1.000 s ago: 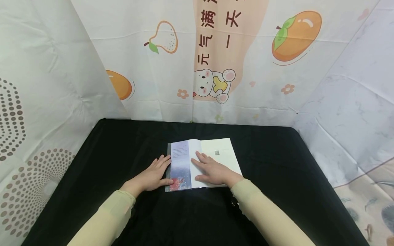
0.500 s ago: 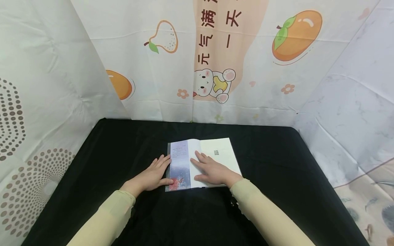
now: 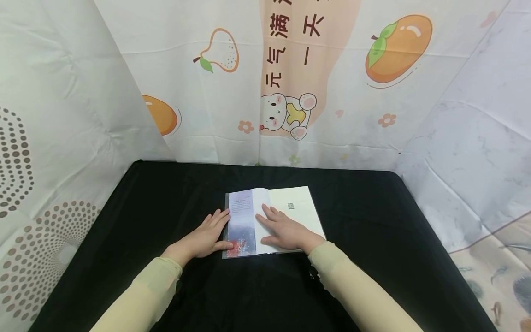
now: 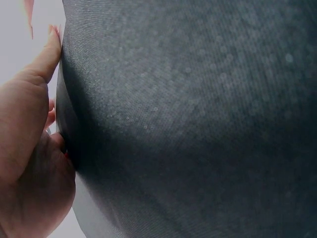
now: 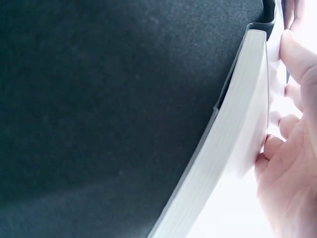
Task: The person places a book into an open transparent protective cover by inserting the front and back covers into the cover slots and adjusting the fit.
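Note:
An open book (image 3: 296, 196) lies flat on the black cloth, its cover flap printed in purple-blue with a red tree at the bottom. My left hand (image 3: 205, 237) rests at the left edge, fingers spread, thumb over the flap's lower corner. My right hand (image 3: 286, 230) lies with straight, spread fingers across the white inner page and the fold. In the right wrist view the thick page block (image 5: 228, 129) of the book shows beside the right hand (image 5: 292, 144). The left wrist view holds the left hand (image 4: 34, 139) at its edge, mostly beside dark cloth.
Black cloth (image 3: 265, 295) covers the table on all sides of the book. Behind it hangs a white curtain (image 3: 332, 138) with fruit and bear prints. A dotted white sheet (image 3: 62, 161) hangs at the left, a marbled one (image 3: 469, 138) at the right.
The hands keep their places on the book. Only a very slight leftward shift of the whole view shows.

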Motion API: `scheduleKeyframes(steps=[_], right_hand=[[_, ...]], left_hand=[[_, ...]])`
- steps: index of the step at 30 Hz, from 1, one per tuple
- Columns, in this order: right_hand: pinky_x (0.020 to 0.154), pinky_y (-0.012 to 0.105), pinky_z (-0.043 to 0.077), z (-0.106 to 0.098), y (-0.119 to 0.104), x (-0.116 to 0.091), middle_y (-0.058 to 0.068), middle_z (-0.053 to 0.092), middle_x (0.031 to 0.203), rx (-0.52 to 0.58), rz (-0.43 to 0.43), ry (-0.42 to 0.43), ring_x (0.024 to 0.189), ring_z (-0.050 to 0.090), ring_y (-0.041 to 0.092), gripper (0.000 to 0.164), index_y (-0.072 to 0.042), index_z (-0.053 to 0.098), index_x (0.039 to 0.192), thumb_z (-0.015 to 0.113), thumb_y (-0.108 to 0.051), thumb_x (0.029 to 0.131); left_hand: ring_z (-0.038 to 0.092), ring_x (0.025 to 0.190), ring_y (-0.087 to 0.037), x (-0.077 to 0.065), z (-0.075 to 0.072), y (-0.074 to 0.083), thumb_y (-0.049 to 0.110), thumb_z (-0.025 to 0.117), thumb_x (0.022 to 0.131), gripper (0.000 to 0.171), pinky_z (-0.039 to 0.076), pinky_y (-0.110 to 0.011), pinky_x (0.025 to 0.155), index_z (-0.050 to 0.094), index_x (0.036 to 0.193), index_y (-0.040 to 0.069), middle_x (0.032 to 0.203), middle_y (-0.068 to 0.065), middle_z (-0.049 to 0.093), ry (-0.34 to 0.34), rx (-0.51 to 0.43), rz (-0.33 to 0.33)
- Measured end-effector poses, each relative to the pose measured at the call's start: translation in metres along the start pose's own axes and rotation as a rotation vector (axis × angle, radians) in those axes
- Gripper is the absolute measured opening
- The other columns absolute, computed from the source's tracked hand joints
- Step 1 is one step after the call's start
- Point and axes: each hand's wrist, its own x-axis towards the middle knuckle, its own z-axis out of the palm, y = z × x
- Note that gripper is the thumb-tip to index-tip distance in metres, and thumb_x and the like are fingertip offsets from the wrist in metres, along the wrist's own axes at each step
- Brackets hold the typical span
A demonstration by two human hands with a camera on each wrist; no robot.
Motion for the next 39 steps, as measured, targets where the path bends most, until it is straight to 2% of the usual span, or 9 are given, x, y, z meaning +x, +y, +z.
scheduleKeyframes(steps=[8,18,28,33,39], right_hand=[[0.117,0.046,0.017,0.003,-0.001,0.002,0.010,0.004,0.161,-0.031,-0.001,-0.008,0.144,0.007,0.030,0.070,-0.019,0.022,0.153,0.050,-0.051,0.097],[0.117,0.046,0.017,0.004,-0.002,0.004,0.010,0.004,0.161,-0.042,0.005,0.000,0.144,0.007,0.032,0.070,-0.018,0.023,0.153,0.051,-0.049,0.097],[0.115,0.047,0.022,0.005,-0.007,0.003,0.013,0.006,0.160,-0.060,0.000,0.029,0.143,0.010,0.035,0.070,-0.015,0.025,0.152,0.052,-0.048,0.097],[0.114,0.048,0.025,0.006,-0.010,0.002,0.015,0.008,0.160,-0.068,-0.003,0.053,0.143,0.013,0.037,0.071,-0.014,0.025,0.152,0.053,-0.048,0.097],[0.114,0.046,0.026,0.003,-0.011,-0.001,0.013,0.006,0.160,-0.020,0.000,0.029,0.143,0.011,0.033,0.073,-0.016,0.019,0.154,0.052,-0.048,0.097]], left_hand=[[0.007,0.144,-0.035,0.000,0.000,0.000,0.056,0.059,0.089,0.090,0.011,-0.054,0.116,0.023,0.150,0.000,0.158,-0.016,0.017,0.007,-0.005,0.012],[0.006,0.144,-0.034,0.000,0.000,0.000,0.057,0.059,0.088,0.090,0.011,-0.054,0.116,0.024,0.150,0.002,0.158,-0.015,0.018,0.004,-0.014,-0.005],[0.006,0.144,-0.033,0.000,-0.003,0.000,0.059,0.058,0.089,0.091,0.011,-0.053,0.116,0.022,0.150,0.003,0.158,-0.013,0.018,-0.005,-0.009,-0.021],[0.008,0.144,-0.032,0.001,-0.005,-0.001,0.059,0.059,0.088,0.090,0.013,-0.052,0.117,0.022,0.151,0.007,0.158,-0.012,0.020,-0.005,0.009,-0.024],[0.011,0.144,-0.033,0.002,-0.006,-0.001,0.062,0.058,0.086,0.086,0.016,-0.054,0.115,0.028,0.151,0.014,0.158,-0.010,0.021,-0.015,0.055,-0.034]])
